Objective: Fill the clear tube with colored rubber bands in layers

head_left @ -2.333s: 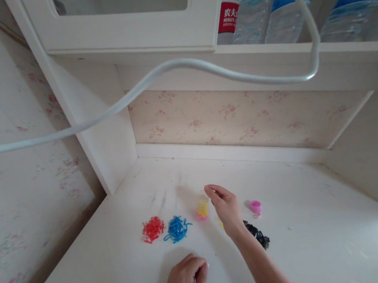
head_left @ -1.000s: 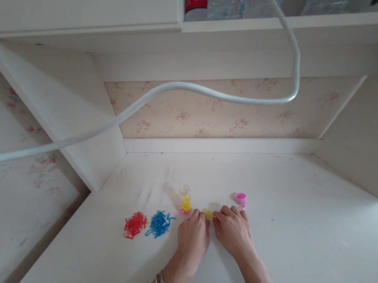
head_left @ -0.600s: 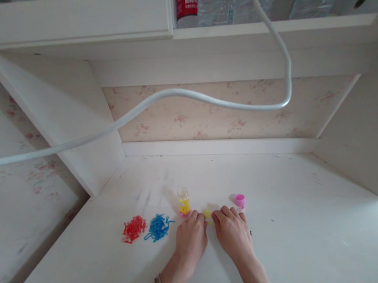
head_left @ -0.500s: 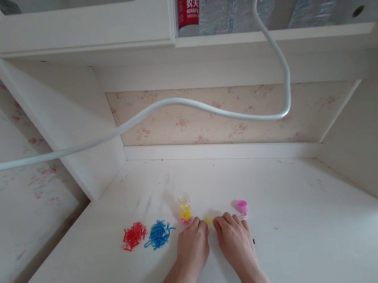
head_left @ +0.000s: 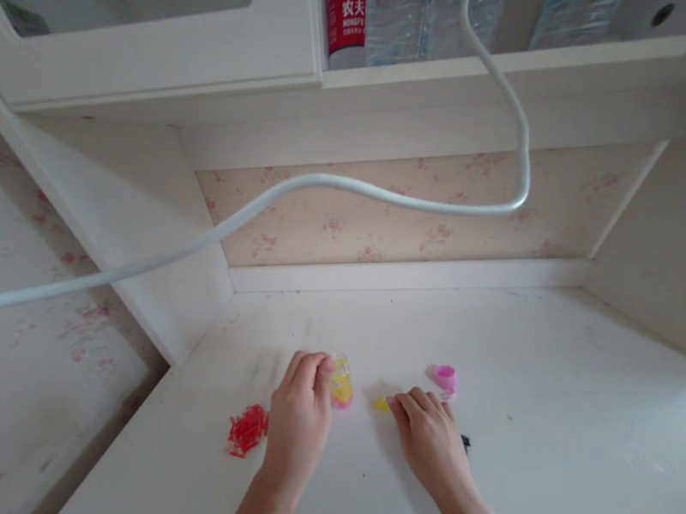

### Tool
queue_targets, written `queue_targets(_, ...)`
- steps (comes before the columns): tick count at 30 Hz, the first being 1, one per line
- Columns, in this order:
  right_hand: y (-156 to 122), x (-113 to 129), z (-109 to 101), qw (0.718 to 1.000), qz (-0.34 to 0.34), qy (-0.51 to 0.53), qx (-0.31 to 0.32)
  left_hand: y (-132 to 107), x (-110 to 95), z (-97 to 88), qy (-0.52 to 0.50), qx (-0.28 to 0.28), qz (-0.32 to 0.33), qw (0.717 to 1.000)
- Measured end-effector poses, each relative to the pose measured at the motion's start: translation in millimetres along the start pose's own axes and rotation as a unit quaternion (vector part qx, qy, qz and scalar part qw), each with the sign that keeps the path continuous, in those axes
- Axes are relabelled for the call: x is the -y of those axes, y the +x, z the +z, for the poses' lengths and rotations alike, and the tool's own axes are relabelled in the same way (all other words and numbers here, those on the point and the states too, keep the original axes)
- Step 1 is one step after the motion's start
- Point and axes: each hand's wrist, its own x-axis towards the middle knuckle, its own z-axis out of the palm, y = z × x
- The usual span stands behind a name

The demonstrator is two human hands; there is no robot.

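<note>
"What's inside the jar on the counter?"
"Some yellow pieces; loose yellow bits and a red pile lie outside."
"Each grip?"
"Left hand at the jar's mouth, right hand at the loose yellow bits; can't tell whether they're closed."

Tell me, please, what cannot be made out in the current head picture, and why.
In the head view:
Black thing: only an edge shows; the right hand hides the rest.
Yellow pieces: partly covered by that hand; too small to count.
Left hand: whether its grip by the clear jar holds anything is too small to tell.
Bottles: tops cut off by the upper edge.
</note>
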Motion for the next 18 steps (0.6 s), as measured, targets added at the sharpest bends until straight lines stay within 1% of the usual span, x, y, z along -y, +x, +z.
queue_targets(2, -1, 0, 2, 1.000, -0.002, 0.019, -0.016, 12, 6, -1.5, 0.024, -0.015, 0.005, 1.000)
queue_targets(5, -1, 2, 1, 0.998, -0.003, 0.053, -0.038, 19, 13, 2.7, 0.065, 0.000, 0.010, 0.998)
queue_targets(8, -1, 3, 1, 0.994, 0.000, 0.090, -0.067, 19, 15, 7.1, 0.089, 0.024, 0.004, 0.996)
queue_targets(12, 0, 3, 1, 0.986, 0.014, 0.134, -0.102, 17, 12, 9.1, 0.106, 0.048, -0.005, 0.993)
queue_targets(16, 1, 4, 1, 0.980, 0.026, 0.161, -0.115, 19, 11, 11.8, 0.133, 0.073, -0.007, 0.988)
queue_targets(18, 1, 4, 1, 0.978, 0.028, 0.170, -0.118, 20, 11, 12.9, 0.136, 0.073, -0.005, 0.988)
